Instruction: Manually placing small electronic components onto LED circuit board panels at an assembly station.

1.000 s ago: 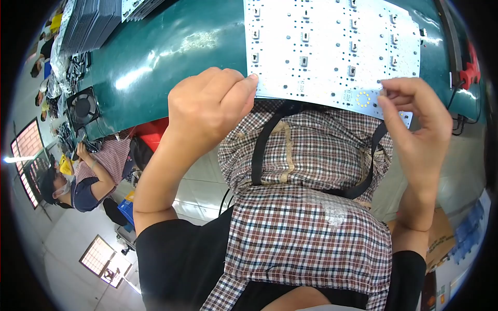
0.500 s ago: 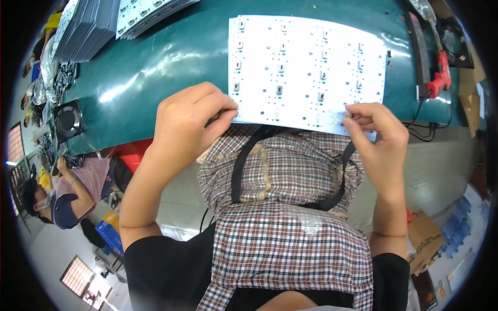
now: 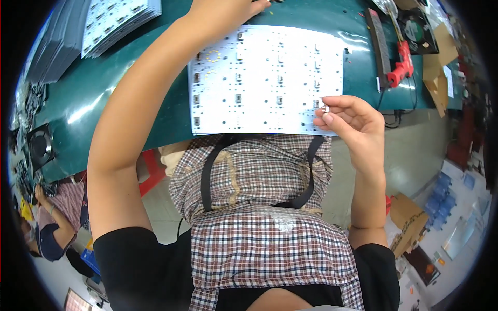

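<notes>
A white circuit board lies flat on the green table in front of me, with rows of small connectors on its face. Other board edges show beneath it. Over its near right corner, my right hand pinches a small silvery connector between thumb and fingertips. My left hand reaches past the board's far left corner, beside some small dark parts at the top edge of the picture. Most of its fingers are cut off there, so what it touches or holds does not show.
Stacks of boards stand at the far left. On the right lie a dark bar, a red-handled soldering iron with a cord, a black fan and cardboard. Another fan and a co-worker are at left.
My left hand has left the board and stretched to the far side. My right hand now holds a small connector. The top board's yellow-dot ring now lies far left, not near right.
</notes>
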Available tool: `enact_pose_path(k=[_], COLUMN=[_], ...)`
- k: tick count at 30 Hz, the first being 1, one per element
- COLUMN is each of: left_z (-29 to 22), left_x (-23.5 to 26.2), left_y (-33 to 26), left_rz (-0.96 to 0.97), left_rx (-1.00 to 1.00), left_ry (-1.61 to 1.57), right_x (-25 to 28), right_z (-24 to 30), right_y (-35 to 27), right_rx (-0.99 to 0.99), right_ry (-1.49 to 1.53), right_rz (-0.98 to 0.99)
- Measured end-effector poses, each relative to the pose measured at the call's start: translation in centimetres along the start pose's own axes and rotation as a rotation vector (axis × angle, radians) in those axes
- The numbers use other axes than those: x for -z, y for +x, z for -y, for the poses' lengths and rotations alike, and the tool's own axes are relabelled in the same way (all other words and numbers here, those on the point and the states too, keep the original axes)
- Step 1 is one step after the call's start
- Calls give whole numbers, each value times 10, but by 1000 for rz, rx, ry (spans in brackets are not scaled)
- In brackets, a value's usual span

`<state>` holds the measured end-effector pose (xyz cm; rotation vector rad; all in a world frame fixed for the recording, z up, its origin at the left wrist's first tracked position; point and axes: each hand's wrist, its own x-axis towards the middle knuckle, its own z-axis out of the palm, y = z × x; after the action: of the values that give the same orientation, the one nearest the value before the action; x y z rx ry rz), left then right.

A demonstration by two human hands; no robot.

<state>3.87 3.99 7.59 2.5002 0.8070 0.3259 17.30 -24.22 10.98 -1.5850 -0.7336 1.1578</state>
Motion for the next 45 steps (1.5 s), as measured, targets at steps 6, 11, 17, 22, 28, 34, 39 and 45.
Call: enact_pose_path(k=[6, 11, 17, 22, 28, 34, 39, 45], left_z=[16, 21, -2, 6, 3, 24, 20, 6], left_x=[-17, -12, 15, 24, 48, 44, 44, 45], left_y=[16, 5, -19, -31, -52, -76, -89, -117], left_rz=[-211, -265, -238, -137, 42, 140, 106, 50], left_rx=[-163, -201, -98, 97, 485, 475, 436, 360], left_ry=[172, 218, -39, -273, -1030, -1367, -1398, -1056], right_x=[9, 10, 3, 6, -3, -3, -2, -7], right_z=[-5, -11, -11, -9, -2, -2, 3, 3], right_y=[-5, -6, -10, -7, -11, -14, -14, -14], right_rx=[-20, 15, 154, 188, 163, 183, 189, 179], right_ry=[57, 16, -255, -505, -522, -544, -615, -647], right_rz=[4, -13, -100, -89, -143, -72, -41, -61])
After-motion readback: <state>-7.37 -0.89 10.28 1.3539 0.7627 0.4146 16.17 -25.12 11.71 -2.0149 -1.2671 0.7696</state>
